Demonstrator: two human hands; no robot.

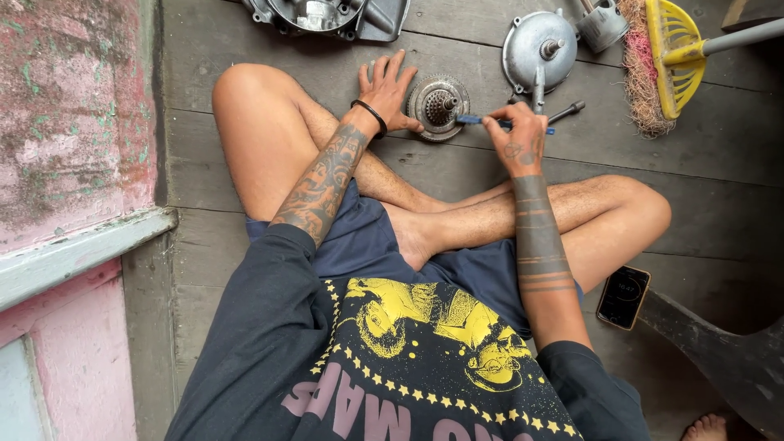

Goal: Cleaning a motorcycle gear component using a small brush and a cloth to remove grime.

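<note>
I sit cross-legged on a grey wooden floor. A round metal clutch part (438,104) with a toothed hub lies in front of my shins. My left hand (386,88), a black band on its wrist, rests flat on the floor with fingers spread, its thumb touching the part's left rim. My right hand (517,137) grips a blue-handled tool (471,120) whose tip points left at the part's right edge.
A round metal engine cover (536,49) and a dark socket tool (566,110) lie behind my right hand. An engine casing (327,16) sits at top. A yellow broom (670,57) lies top right. A phone (623,297) rests by my right knee. A pink wall (73,122) stands left.
</note>
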